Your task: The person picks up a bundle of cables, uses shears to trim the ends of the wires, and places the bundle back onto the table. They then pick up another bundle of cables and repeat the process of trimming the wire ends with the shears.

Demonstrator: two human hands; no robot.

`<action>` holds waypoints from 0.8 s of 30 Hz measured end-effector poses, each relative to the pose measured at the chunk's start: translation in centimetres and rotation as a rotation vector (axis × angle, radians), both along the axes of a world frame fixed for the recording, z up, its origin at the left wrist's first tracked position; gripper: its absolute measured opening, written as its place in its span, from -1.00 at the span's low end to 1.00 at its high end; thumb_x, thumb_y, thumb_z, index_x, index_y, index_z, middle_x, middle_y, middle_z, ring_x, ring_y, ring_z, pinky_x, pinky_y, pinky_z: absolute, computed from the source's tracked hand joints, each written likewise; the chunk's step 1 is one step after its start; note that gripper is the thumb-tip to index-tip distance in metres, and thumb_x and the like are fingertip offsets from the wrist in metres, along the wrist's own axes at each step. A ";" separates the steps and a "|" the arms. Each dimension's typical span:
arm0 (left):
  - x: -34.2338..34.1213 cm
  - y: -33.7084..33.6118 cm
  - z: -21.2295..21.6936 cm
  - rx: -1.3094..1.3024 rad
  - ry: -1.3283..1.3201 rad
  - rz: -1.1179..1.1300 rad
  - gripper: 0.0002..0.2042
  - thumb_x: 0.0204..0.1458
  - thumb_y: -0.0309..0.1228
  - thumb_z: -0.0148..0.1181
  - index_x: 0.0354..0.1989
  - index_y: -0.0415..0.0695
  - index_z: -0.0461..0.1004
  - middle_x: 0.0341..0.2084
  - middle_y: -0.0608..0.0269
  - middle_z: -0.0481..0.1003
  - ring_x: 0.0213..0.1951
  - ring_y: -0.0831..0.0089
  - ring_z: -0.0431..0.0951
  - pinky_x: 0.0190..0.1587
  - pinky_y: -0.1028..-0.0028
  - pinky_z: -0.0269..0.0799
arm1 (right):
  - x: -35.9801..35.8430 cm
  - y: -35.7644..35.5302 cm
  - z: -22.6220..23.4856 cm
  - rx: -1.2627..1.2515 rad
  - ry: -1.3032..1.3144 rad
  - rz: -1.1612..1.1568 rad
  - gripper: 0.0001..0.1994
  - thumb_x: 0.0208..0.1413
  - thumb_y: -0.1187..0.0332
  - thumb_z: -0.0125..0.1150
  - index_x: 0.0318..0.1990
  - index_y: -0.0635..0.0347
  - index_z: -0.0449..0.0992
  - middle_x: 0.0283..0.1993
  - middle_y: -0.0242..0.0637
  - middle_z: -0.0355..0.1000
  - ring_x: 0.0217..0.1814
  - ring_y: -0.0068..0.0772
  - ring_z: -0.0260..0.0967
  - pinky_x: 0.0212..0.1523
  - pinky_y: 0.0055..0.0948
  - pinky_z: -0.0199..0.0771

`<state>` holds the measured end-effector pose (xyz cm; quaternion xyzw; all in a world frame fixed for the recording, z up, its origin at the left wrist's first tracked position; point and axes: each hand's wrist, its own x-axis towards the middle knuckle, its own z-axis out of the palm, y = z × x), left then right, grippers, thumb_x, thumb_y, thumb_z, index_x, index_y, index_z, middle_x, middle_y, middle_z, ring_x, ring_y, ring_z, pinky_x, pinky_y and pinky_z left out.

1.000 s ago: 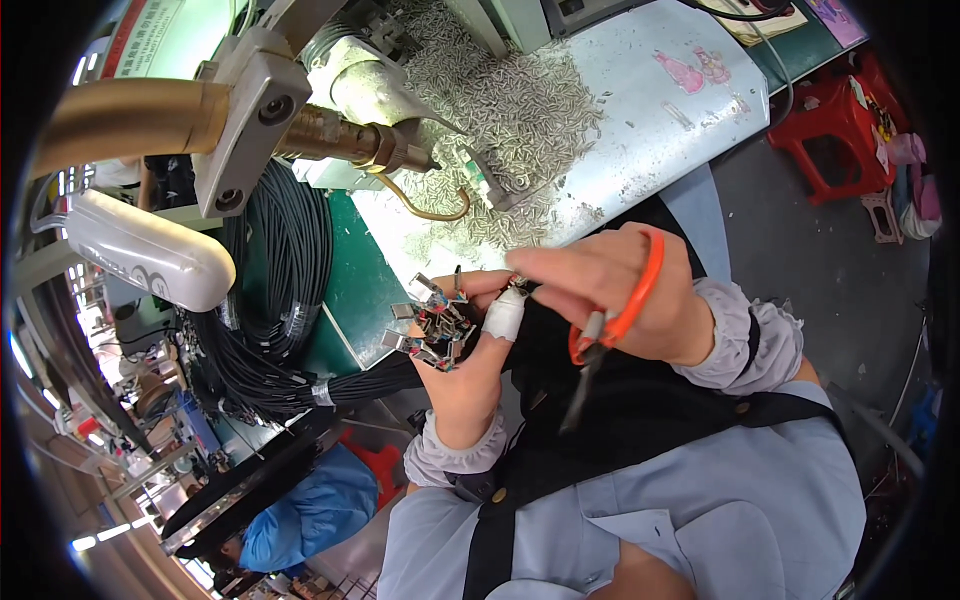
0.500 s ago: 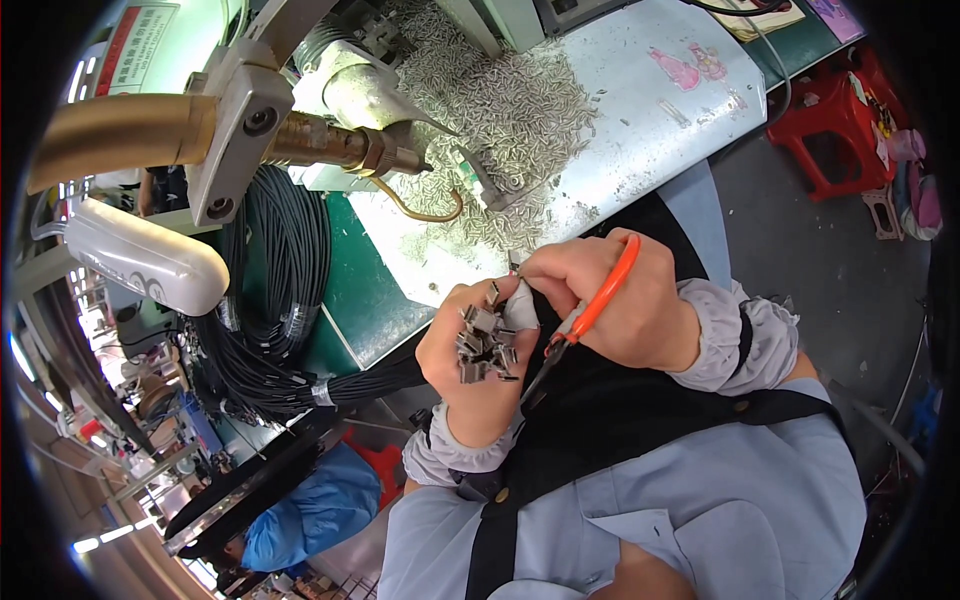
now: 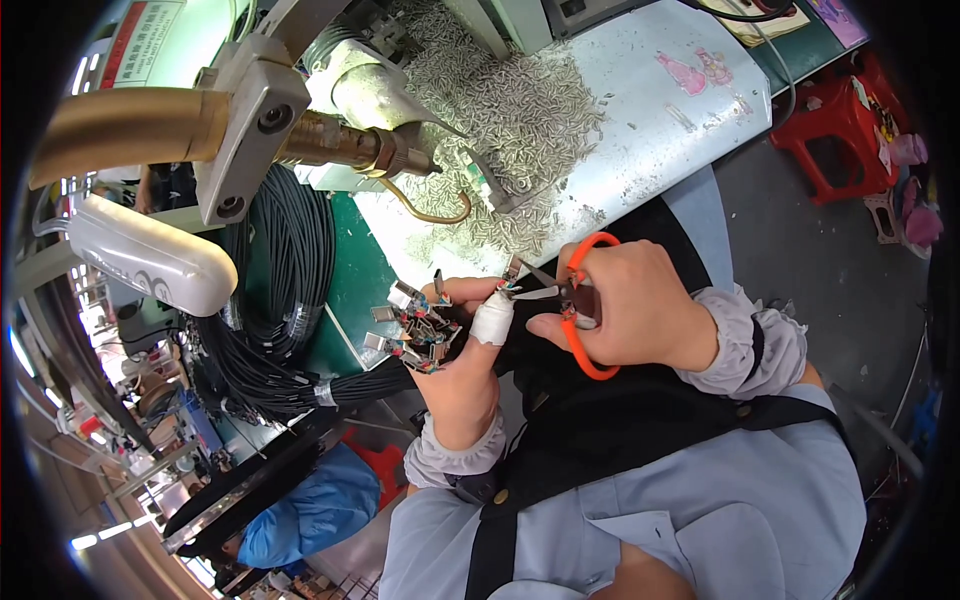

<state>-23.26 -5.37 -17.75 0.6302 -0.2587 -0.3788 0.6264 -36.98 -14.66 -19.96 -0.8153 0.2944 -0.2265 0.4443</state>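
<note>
Orange-handled snips (image 3: 569,296) have swung up, blades (image 3: 537,294) apart.

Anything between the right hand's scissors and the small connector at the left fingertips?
Nothing visible blocks the scissors, held open in the right hand toward the small connector. The white-wrapped thumb of the left hand lies just below it, though, close to the lower blade; contact is unclear.

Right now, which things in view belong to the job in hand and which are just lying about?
Job:
Orange-handled scissors, blades open, in the right hand
Small connectors in the left hand
Black cables, probably: they lead toward the left hand

Apparently lying about:
Heap of metal bits on the pale board
Pink stickers, same board
Red stool, far right
</note>
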 end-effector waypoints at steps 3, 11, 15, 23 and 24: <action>-0.2 -0.2 -0.2 -0.017 -0.088 0.007 -0.83 -0.16 -0.60 0.14 -0.34 -0.27 0.38 -0.58 0.34 0.34 -0.55 0.65 0.25 -0.48 0.66 0.13 | 0.6 0.4 0.6 0.035 -0.002 -0.009 -0.74 -0.21 0.33 0.31 -0.57 0.28 0.33 -0.75 -0.23 0.27 -0.73 -0.26 0.25 -0.69 -0.53 0.21; 2.9 -2.6 0.1 0.086 0.354 -0.121 -0.88 -0.10 -0.56 0.09 -0.35 -0.22 0.36 -0.63 0.37 0.28 -0.68 0.66 0.17 -0.62 0.63 0.07 | 0.7 0.6 -2.0 0.505 -0.178 -0.017 -0.79 -0.07 0.36 0.20 -0.51 0.29 0.32 -0.78 -0.37 0.23 -0.79 -0.50 0.20 -0.73 -0.55 0.17; 4.2 -5.1 -0.3 0.099 0.495 -0.135 -0.88 -0.08 -0.54 0.05 -0.33 -0.20 0.32 -0.69 0.38 0.22 -0.74 0.66 0.09 -0.68 0.62 0.00 | 2.0 -1.2 -0.2 0.702 -0.334 -0.203 -0.80 -0.01 0.35 0.13 -0.47 0.30 0.31 -0.74 -0.43 0.23 -0.77 -0.65 0.18 -0.74 -0.59 0.15; 6.1 -6.7 -0.6 0.115 0.517 -0.202 -0.85 -0.08 -0.54 0.04 -0.31 -0.22 0.31 -0.72 0.38 0.20 -0.76 0.68 0.04 -0.71 0.66 -0.07 | 5.5 -5.7 -0.5 0.389 -0.215 -0.146 -0.81 0.04 0.35 0.02 -0.46 0.30 0.30 -0.68 -0.37 0.25 -0.75 -0.64 0.17 -0.72 -0.57 0.16; 6.3 -6.7 -0.6 0.116 0.517 -0.230 -0.85 -0.09 -0.54 0.04 -0.31 -0.23 0.30 -0.72 0.37 0.20 -0.76 0.68 0.04 -0.71 0.66 -0.07 | 5.6 -5.9 -0.5 0.390 -0.176 -0.127 -0.81 0.05 0.35 0.01 -0.46 0.30 0.29 -0.68 -0.35 0.24 -0.75 -0.62 0.18 -0.72 -0.57 0.16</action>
